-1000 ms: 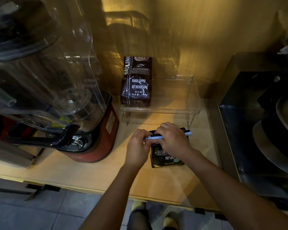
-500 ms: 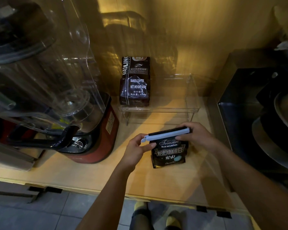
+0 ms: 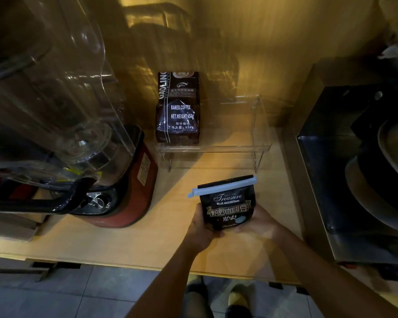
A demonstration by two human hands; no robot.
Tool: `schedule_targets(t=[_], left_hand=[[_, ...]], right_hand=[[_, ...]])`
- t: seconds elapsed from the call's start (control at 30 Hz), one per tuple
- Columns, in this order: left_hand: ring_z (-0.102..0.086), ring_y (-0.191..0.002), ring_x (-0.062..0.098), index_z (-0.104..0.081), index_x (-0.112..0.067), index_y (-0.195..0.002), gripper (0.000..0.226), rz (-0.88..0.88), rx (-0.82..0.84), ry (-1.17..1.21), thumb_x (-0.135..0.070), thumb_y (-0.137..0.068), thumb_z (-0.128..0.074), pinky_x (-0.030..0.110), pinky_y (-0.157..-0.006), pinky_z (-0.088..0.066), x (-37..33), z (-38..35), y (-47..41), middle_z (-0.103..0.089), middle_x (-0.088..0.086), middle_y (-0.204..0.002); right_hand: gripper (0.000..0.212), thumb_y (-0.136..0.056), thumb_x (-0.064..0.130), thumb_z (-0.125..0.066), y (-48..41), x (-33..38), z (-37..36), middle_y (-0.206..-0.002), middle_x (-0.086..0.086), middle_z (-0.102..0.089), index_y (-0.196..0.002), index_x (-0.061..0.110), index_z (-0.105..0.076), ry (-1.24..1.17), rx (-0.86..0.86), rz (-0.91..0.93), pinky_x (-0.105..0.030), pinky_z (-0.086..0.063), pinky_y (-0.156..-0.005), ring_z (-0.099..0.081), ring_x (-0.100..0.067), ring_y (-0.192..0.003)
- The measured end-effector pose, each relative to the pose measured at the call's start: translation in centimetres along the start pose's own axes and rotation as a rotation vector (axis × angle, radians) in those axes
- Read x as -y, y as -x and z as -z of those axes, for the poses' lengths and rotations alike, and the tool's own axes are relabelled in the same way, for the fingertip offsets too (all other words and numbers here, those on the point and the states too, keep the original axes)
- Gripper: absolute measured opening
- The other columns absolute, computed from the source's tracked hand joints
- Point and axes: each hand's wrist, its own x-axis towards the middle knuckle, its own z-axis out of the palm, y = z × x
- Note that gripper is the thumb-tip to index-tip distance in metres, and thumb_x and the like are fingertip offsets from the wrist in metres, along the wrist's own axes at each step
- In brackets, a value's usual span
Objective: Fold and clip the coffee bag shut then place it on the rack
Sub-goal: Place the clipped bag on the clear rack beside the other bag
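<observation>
Both hands have dropped from the pale blue plastic clip (image 3: 221, 186) to cup the small black coffee bag (image 3: 228, 206): left hand (image 3: 199, 228) and right hand (image 3: 260, 222) closed around its base, ready for lifting onto the clear acrylic rack (image 3: 216, 149).

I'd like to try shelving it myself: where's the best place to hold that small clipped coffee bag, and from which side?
Probably grip the small coffee bag low on its two side edges, coming from the near side, as the left hand and right hand do here. It stands upright, and the blue clip spans its folded top, so holding below leaves the clip undisturbed and the far side free to go onto the clear rack.
</observation>
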Motion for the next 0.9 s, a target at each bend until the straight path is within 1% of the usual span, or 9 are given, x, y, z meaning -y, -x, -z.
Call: schedule_targets(t=[0.13,0.2,0.33,0.47,0.53,0.63,0.67,0.77,0.9], left_hand=[[-0.056,-0.098,0.011,-0.04,-0.019,-0.117,0.082,0.002,-0.026,-0.049,0.018,-0.052,-0.074,0.022,-0.073,-0.055,0.3,0.2,-0.3,-0.059,-0.004,-0.105],[-0.056,-0.1,0.014,-0.041,-0.018,-0.117,0.081,-0.002,-0.052,-0.074,0.013,-0.052,-0.077,0.027,-0.079,-0.054,-0.3,0.5,-0.3,-0.06,-0.006,-0.105],[-0.057,-0.098,0.009,-0.043,-0.02,-0.116,0.079,-0.055,-0.088,-0.07,0.01,-0.052,-0.079,0.016,-0.071,-0.053,-3.4,1.5,-0.4,-0.061,-0.008,-0.105],[-0.053,-0.108,0.013,-0.039,-0.025,-0.12,0.081,-0.19,-0.101,-0.107,0.002,-0.057,-0.081,0.03,-0.085,-0.049,-8.5,2.2,-0.3,-0.057,-0.001,-0.118],[-0.051,-0.109,0.009,-0.037,-0.034,-0.12,0.081,-0.27,-0.128,-0.145,0.0,-0.06,-0.08,0.021,-0.085,-0.047,-11.1,2.4,-0.1,-0.055,-0.005,-0.119],[-0.048,-0.112,0.001,-0.032,-0.022,-0.129,0.083,-0.421,-0.16,-0.214,-0.001,-0.064,-0.078,0.007,-0.087,-0.041,-14.9,2.4,-0.4,-0.052,-0.001,-0.126],[-0.045,-0.117,0.003,-0.027,-0.019,-0.133,0.085,-0.462,-0.17,-0.229,0.0,-0.066,-0.076,0.01,-0.093,-0.039,-16.0,2.4,-0.7,-0.049,0.001,-0.13],[-0.039,-0.127,0.014,-0.018,-0.024,-0.136,0.09,-0.524,-0.217,-0.314,0.0,-0.069,-0.073,0.037,-0.104,-0.038,-18.8,2.1,-2.1,-0.044,0.004,-0.136],[-0.049,-0.119,0.02,-0.014,-0.027,-0.135,0.087,-0.558,-0.308,-0.445,-0.006,-0.073,-0.072,0.043,-0.093,-0.046,-20.7,1.4,-4.5,-0.051,0.002,-0.132]], right_hand=[[0.083,-0.046,-0.025,-0.069,-0.1,0.1,-0.3,-0.103,-0.007,-0.059,-0.12,-0.005,-0.039,-0.027,-0.054,0.047,-0.019,-0.054,-0.065,-0.06,-0.017,-0.093],[0.08,-0.043,-0.019,-0.069,-0.1,0.9,-0.4,-0.102,-0.009,-0.06,-0.116,-0.002,-0.044,-0.03,-0.062,0.098,-0.02,-0.054,-0.069,-0.063,-0.012,-0.091],[0.082,-0.046,-0.023,-0.074,-0.2,3.5,-0.3,-0.108,-0.008,-0.06,-0.115,0.009,-0.045,-0.01,-0.134,0.146,-0.021,-0.053,-0.072,-0.06,-0.017,-0.103],[0.083,-0.048,-0.023,-0.075,0.0,8.1,0.8,-0.112,-0.006,-0.059,-0.118,0.007,-0.042,0.054,-0.173,0.271,-0.019,-0.053,-0.078,-0.06,-0.007,-0.1],[0.081,-0.048,-0.019,-0.077,0.4,10.8,1.4,-0.11,0.0,-0.06,-0.117,0.009,-0.043,0.09,-0.196,0.298,-0.018,-0.053,-0.08,-0.06,0.0,-0.097],[0.078,-0.047,-0.016,-0.079,0.5,14.3,2.2,-0.104,0.003,-0.061,-0.113,0.007,-0.045,0.126,-0.261,0.369,-0.007,-0.049,-0.071,-0.06,0.007,-0.089],[0.078,-0.048,-0.016,-0.079,0.4,15.2,2.4,-0.103,0.002,-0.061,-0.114,0.005,-0.045,0.126,-0.283,0.393,-0.006,-0.048,-0.071,-0.06,0.004,-0.089],[0.077,-0.051,-0.012,-0.079,-0.5,17.7,3.5,-0.099,0.006,-0.059,-0.117,0.004,-0.043,0.15,-0.342,0.423,-0.003,-0.047,-0.067,-0.055,0.002,-0.089],[0.075,-0.055,-0.006,-0.08,-2.5,19.1,5.0,-0.111,-0.005,-0.058,-0.119,0.005,-0.043,0.17,-0.392,0.402,-0.008,-0.047,-0.067,-0.055,-0.01,-0.096]])
